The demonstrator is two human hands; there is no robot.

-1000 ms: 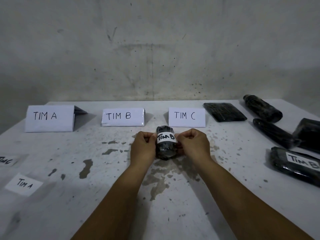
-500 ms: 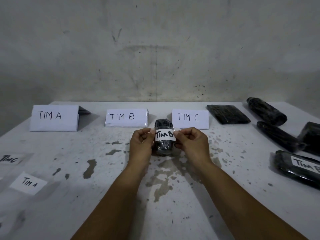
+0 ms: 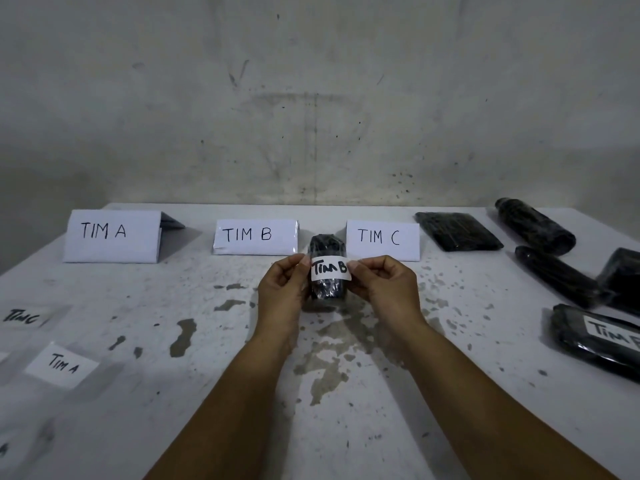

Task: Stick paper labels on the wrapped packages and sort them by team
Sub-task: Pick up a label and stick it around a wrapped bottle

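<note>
Wall: grey, stained plaster [image 3: 311, 98] rises behind a white, paint-chipped table [image 3: 346, 410].
Package in hand: a short black cylinder wrapped in glossy plastic film [image 3: 327, 245], held between both hands with one end pointing away from the person; its film catches small highlights below the label.
Label: a white paper strip with "TIM B" in black marker [image 3: 330, 269], lying across the top of the cylinder, its two ends under the fingertips.
Left hand: the left hand [image 3: 282, 292] pinches the label's left end against the package with thumb and curled fingers.
Right hand: the right hand [image 3: 384, 289] pinches the label's right end the same way.
Signs: beyond the hands stand three folded white paper cards, "TIM A" [image 3: 112, 236] far left, "TIM B" [image 3: 255, 236] just left of the package, "TIM C" [image 3: 382, 239] just right of it.
Right of the right hand: several black wrapped packages [image 3: 459, 235] lie on the table; the nearest one [image 3: 588, 344] carries a white label.
Left of the left hand: loose paper labels [image 3: 62, 364] lie flat, well apart from it.
</note>
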